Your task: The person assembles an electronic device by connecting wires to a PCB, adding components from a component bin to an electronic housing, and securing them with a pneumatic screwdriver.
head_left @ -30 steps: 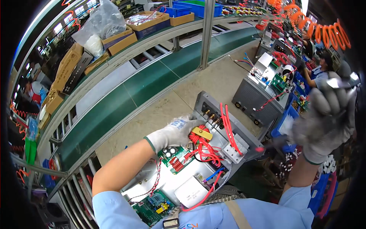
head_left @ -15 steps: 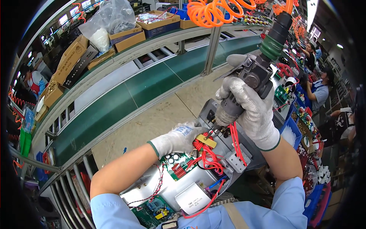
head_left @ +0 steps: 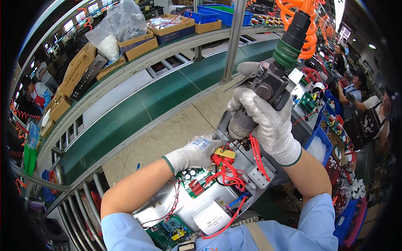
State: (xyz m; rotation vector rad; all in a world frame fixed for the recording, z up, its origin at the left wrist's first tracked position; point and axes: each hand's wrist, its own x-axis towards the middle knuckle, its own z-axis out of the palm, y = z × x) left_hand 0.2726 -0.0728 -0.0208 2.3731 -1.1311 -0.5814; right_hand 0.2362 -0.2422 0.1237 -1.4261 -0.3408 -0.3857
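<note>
My right hand (head_left: 272, 125), in a pale work glove, is wrapped round a black air-powered screwdriver (head_left: 264, 90) with a green hose fitting. Its nose points down at the grey metal panel of the unit before me; my hand and the tool hide the tip. My left hand (head_left: 193, 154), also gloved, has its fingers bent at the panel's near-left edge, beside a bundle of red wires (head_left: 228, 170) and a yellow piece (head_left: 224, 153). What those fingertips hold is hidden. The silver chassis (head_left: 157, 203) carries a green circuit board (head_left: 161, 236), a white capacitor (head_left: 212, 217) and a light-grey terminal block (head_left: 256, 173).
Beyond the worktop (head_left: 167, 134) runs a green conveyor (head_left: 125, 121), with a metal post (head_left: 233, 46) beside it. Cardboard boxes (head_left: 136, 48) line the far shelf. Blue bins (head_left: 322, 144) of parts stand at right, where other people work. An orange coiled hose (head_left: 310, 39) hangs above the tool.
My right hand and the screwdriver have shifted slightly left. The orange coil has swung right in view. My left hand stays at nearly the same spot on the unit.
</note>
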